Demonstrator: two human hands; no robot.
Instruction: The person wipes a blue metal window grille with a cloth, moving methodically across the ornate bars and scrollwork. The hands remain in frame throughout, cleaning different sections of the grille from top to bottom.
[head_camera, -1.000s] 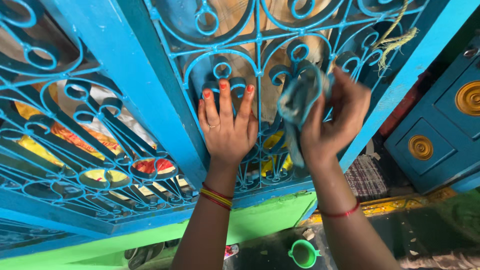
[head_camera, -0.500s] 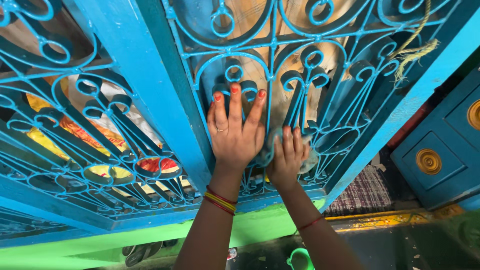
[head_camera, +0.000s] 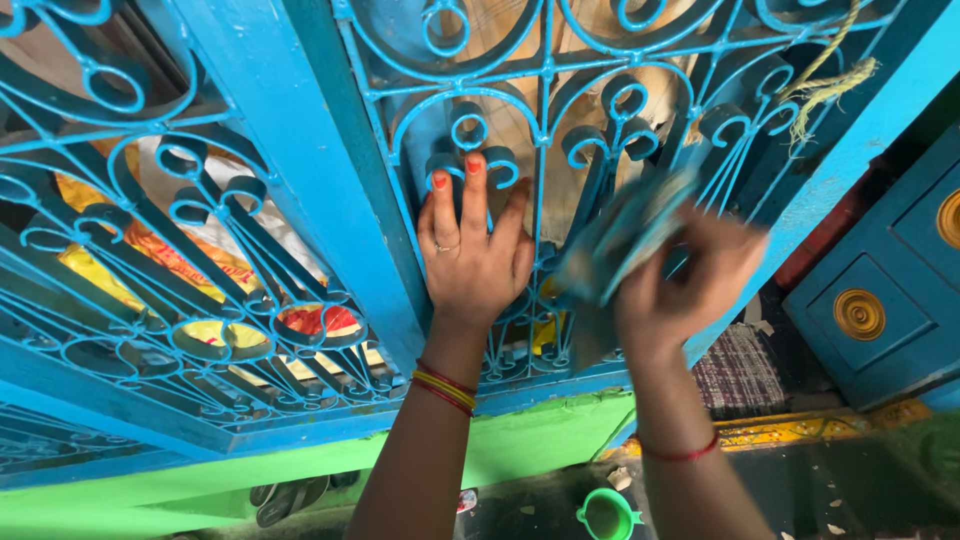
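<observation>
Ironwork filled the head view: a blue scrolled window grille (head_camera: 540, 120) set in a blue frame (head_camera: 290, 170), running from about 7 o'clock up to 1 o'clock across the picture. The blue-grey cloth (head_camera: 625, 235) lay at roughly 3 o'clock from the left hand (head_camera: 475, 255) and at about 11 o'clock from the right hand (head_camera: 685, 285), its long axis slanting from 7 o'clock to 1 o'clock, close against the scrollwork near the middle bars. The right hand was the nearer one; it was closed around the cloth's lower end, though blur hid the exact finger placing. The left hand lay flat and open, fingers spread and pointing to 12 o'clock, palm pressed on the grille just beside the frame, holding nothing. The two hands sat near each other but apart, the cloth between them.

Lower in the same view, a green ledge (head_camera: 540, 440) ran under the grille, a small green cup (head_camera: 607, 513) stood on the dark floor at 6 o'clock, and a blue cabinet (head_camera: 880, 290) stood at 3 o'clock.
</observation>
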